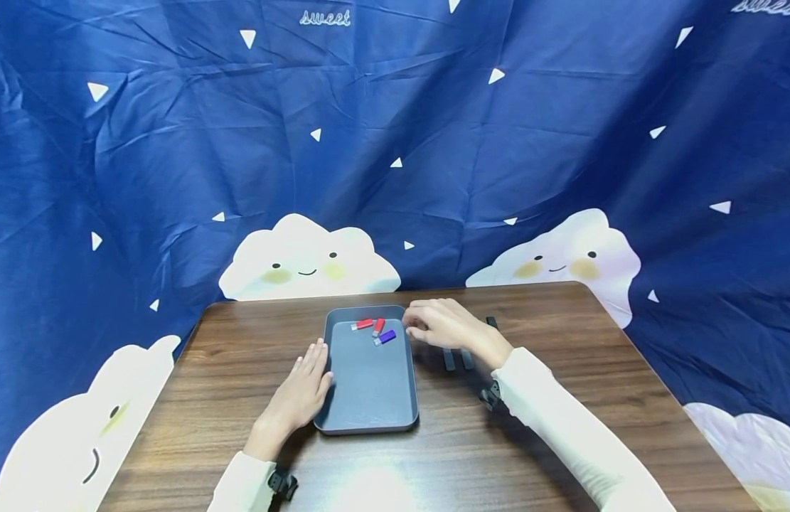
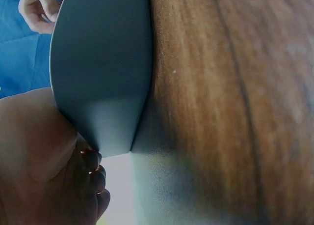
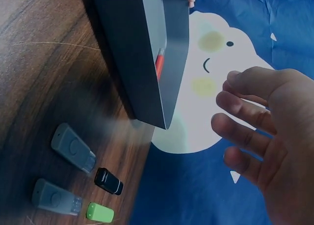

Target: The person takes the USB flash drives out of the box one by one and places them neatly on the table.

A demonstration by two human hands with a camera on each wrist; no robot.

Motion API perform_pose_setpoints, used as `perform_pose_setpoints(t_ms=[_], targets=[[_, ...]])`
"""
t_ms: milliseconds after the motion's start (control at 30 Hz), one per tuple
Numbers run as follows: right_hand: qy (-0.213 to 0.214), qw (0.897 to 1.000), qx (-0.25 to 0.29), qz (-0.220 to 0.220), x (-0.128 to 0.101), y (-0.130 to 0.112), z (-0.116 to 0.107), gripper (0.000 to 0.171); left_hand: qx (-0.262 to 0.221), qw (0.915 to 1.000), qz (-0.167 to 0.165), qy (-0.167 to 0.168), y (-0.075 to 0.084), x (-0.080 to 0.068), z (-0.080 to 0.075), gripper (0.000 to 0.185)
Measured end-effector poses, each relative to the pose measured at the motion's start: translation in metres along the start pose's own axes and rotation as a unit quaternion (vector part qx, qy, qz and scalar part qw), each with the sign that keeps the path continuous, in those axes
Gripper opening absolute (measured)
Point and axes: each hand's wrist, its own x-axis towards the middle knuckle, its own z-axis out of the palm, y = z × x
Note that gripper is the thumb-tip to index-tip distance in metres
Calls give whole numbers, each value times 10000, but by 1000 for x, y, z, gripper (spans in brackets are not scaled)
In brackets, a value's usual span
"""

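A grey rectangular tray [image 1: 367, 398] lies on the table with two red USB sticks [image 1: 363, 324] and a purple one [image 1: 385, 338] near its far end. Along the tray's left rim rests my left hand [image 1: 297, 391], fingers straight. In the left wrist view that hand [image 2: 39, 161] is against the outside wall [image 2: 103, 72]. My right hand [image 1: 442, 323] hovers by the tray's right rim, near the far corner. Seen from the right wrist, its fingers [image 3: 240, 131] are loosely bent with nothing between them. Only one red stick [image 3: 159, 64] shows over the wall there.
Right of the tray, two grey USB sticks [image 3: 73, 147] lie on the wooden table [image 1: 241, 370], beside a small black stick [image 3: 108, 181] and a small green one [image 3: 100, 212]. A blue curtain [image 1: 395, 107] with cloud prints hangs behind the table's far edge.
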Motion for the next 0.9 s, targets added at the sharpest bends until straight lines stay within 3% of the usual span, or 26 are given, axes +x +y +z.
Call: perform_pose_setpoints(t_ms=[600, 900], targets=[[-231, 9997, -15, -70, 21, -7, 4, 16, -91, 9998, -98, -118, -1, -1, -1, 61], [-296, 9993, -144, -183, 31, -9, 6, 15, 70, 10000, 21, -13, -15, 1, 13, 63]])
